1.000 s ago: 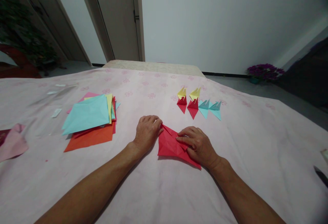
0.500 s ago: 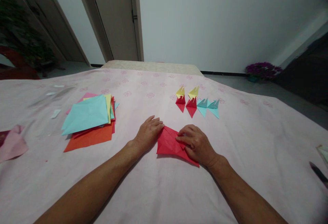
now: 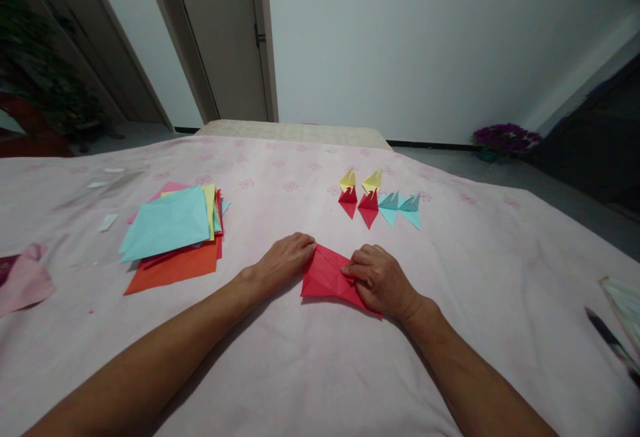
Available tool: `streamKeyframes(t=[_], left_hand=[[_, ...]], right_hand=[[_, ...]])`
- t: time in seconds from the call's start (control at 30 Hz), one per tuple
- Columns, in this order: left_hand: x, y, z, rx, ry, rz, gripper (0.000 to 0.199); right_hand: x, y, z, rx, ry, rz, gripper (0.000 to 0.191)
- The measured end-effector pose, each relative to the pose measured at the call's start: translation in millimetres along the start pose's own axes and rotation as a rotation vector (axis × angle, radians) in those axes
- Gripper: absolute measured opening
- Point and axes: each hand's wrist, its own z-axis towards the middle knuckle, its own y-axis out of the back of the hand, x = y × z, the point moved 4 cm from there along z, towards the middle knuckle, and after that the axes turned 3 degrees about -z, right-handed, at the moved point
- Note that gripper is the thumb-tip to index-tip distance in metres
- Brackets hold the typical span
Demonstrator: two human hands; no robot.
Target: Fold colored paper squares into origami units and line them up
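A folded red paper (image 3: 327, 278) lies on the pink flowered cloth between my hands. My left hand (image 3: 290, 255) has its fingers pressed together on the paper's upper left corner. On the right side, my right hand (image 3: 376, 277) is closed with its fingertips on the paper, hiding part of its edge. Beyond them stand small folded paper birds: two yellow (image 3: 373, 181), two red (image 3: 369, 207) and two light blue (image 3: 410, 208).
A stack of coloured paper sheets (image 3: 167, 220) lies to the left, with a pink cloth (image 3: 27, 284) farther left. Clear plastic wrappers (image 3: 107, 222) are near the stack. A dark pen-like object (image 3: 607, 334) lies at the far right.
The view has shifted slightly. My left hand's fingers have drawn closer together at the paper's corner; my right hand's fingers are curled a little tighter.
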Motion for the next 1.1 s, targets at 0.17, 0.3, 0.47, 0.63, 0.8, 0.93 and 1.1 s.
streamKeyframes(t=[0.17, 0.3, 0.47, 0.63, 0.8, 0.93, 1.1], left_hand=[[-3.9, -1.4, 1.6, 0.066, 0.046, 0.011, 0.024], [-12.0, 1.2, 2.0, 0.1, 0.045, 0.062, 0.041], [-19.7, 3.1, -0.7, 0.059, 0.015, 0.141, 0.053], [-23.5, -6.9, -3.9, 0.053, -0.077, 0.105, 0.06], [-24.1, -14.6, -5.4, 0.08, -0.092, 0.099, 0.06], [-26.0, -16.1, -7.9, 0.072, -0.078, 0.117, 0.064], [-29.8, -18.0, -8.7, 0.057, -0.048, 0.157, 0.071]], right_hand=[[3.4, 3.2, -0.7, 0.048, -0.002, -0.025, 0.022], [4.5, 6.4, -1.9, 0.122, -0.041, -0.029, 0.02], [-2.2, 8.4, -2.8, 0.154, -0.188, 0.043, 0.029], [-5.9, 5.7, -2.6, 0.078, -0.377, 0.003, 0.03], [10.5, -5.8, 3.8, 0.171, -0.326, -0.26, 0.043], [21.8, -16.5, 8.2, 0.211, -0.333, -0.365, 0.045], [36.8, -20.4, -3.4, 0.162, -0.396, -0.428, 0.048]])
